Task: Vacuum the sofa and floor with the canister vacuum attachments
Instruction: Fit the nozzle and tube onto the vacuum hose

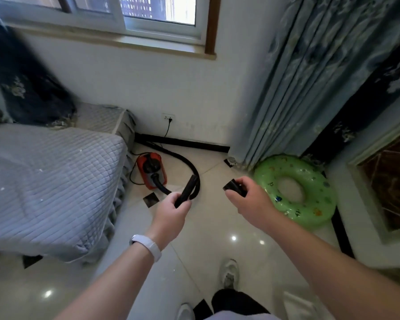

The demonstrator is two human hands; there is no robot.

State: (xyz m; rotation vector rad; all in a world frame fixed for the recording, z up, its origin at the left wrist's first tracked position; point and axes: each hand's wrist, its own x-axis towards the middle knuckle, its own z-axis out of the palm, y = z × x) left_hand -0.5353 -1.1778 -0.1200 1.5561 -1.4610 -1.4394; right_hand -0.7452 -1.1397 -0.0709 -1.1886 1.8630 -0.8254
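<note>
So: attachment not yet on hose

Left hand [171, 211] fingers were curled round the black rigid hose-end tube [187, 189]. Right hand [249, 200] pinched a short black plastic nozzle [234, 187], near the tube but apart. Red canister vacuum [151, 169] sat on the glossy tile floor [217, 227], beside the grey quilted sofa [56, 181]. Likely step: fitting the nozzle. Next: align socket with tube tip, push on.
</note>
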